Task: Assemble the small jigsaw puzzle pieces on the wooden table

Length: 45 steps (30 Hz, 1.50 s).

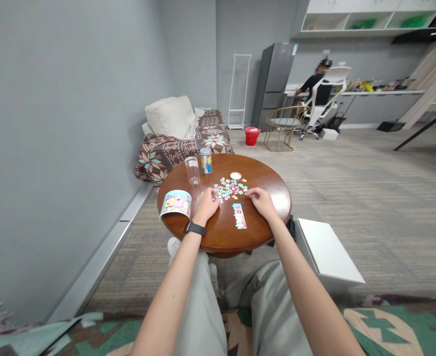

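Observation:
Loose jigsaw puzzle pieces (230, 189) lie in a colourful pile on the round brown table (251, 237). At the pile's left edge, my left hand (206, 205) is closed, thumb and fingers pinching what looks like a small puzzle piece. My right hand (262, 201) is closed at the pile's right side; its fingertips meet, and anything between them is too small to make out. Between my hands, nearer me, lies a joined strip of puzzle (239, 216). A curved picture sheet (176, 203) with cartoon figures lies to the left of my left hand.
Behind my left hand stand a clear glass (192, 171) and a blue-yellow can (206, 161). A round white lid (236, 175) lies behind the pile. A white box (329, 247) stands right of the table. Far off, a person (314, 84) sits at a counter.

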Available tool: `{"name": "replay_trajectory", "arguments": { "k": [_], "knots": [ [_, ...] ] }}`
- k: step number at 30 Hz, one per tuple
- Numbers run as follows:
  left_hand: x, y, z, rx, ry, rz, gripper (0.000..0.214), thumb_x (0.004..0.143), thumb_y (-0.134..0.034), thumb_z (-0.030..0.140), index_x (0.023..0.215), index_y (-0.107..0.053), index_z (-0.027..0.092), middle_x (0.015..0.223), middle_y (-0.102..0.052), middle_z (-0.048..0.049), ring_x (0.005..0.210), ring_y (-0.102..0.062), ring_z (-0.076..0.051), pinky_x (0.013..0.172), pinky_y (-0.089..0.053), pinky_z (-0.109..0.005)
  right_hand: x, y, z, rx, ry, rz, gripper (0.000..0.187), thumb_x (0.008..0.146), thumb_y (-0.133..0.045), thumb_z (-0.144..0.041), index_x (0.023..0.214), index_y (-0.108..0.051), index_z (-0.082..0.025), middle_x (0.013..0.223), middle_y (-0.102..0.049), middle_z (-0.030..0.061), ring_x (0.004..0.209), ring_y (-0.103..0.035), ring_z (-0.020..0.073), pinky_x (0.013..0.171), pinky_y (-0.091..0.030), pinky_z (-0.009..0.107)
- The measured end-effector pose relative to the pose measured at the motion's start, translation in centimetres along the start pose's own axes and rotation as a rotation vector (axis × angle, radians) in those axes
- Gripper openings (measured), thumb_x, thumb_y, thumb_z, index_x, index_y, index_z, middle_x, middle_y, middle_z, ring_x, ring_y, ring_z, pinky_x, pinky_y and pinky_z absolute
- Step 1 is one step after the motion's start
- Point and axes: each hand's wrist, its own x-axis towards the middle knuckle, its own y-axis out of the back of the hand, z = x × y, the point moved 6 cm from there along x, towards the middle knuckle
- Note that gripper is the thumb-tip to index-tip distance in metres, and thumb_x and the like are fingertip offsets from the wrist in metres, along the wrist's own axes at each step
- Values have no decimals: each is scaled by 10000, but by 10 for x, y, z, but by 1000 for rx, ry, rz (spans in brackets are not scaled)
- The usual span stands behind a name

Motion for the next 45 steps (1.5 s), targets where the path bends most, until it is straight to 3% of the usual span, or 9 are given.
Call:
{"name": "replay_trajectory", "arguments": {
  "k": [6, 12, 18, 24, 34, 45],
  "knots": [
    [-1, 1, 1, -4, -5, 4, 153, 852, -559, 164, 995, -546, 218, 1103, -692, -68, 1067, -621, -238, 949, -453, -367, 1, -5, 5, 162, -109, -6, 104, 793, -593, -284, 851, -650, -220, 952, -755, 64, 927, -726, 221, 902, -580, 408],
    [-1, 1, 2, 2, 0, -4, 165, 848, -559, 154, 999, -545, 219, 1108, -694, -59, 1092, -609, -241, 969, -436, -375, 2, -7, 4, 274, -148, -7, 223, 795, -645, -406, 894, -591, -213, 822, -750, 62, 740, -741, 202, 729, -608, 345],
    [-1, 2, 2, -9, 3, -9, 165, 849, -553, 152, 999, -546, 220, 1124, -692, -61, 1088, -609, -239, 977, -436, -381, -1, -6, -5, 169, -141, -56, 316, 824, -610, -504, 850, -649, -192, 709, -720, 49, 609, -669, 170, 640, -550, 304],
    [-2, 3, 3, -12, 8, -3, 163, 842, -560, 146, 984, -549, 225, 1110, -696, -59, 1087, -613, -235, 971, -440, -376, 0, 1, -9, 4, -79, -26, 321, 860, -558, -482, 857, -703, -196, 601, -654, 8, 603, -628, 181, 659, -516, 308],
    [-1, 2, 2, -6, -10, 3, 155, 849, -552, 156, 990, -543, 219, 1095, -695, -60, 1067, -615, -235, 956, -444, -375, 1, -6, 0, 160, -120, -40, 299, 853, -536, -384, 1043, -665, -193, 827, -750, 58, 719, -714, 180, 707, -573, 333],
    [-2, 3, 3, -16, 5, -14, 242, 826, -527, 65, 1003, -548, 228, 1113, -699, -54, 1111, -612, -229, 988, -435, -377, -1, -6, -1, 193, -151, -36, 200, 819, -604, -405, 891, -545, -228, 793, -754, 52, 726, -738, 194, 681, -586, 323]
  ]
}}
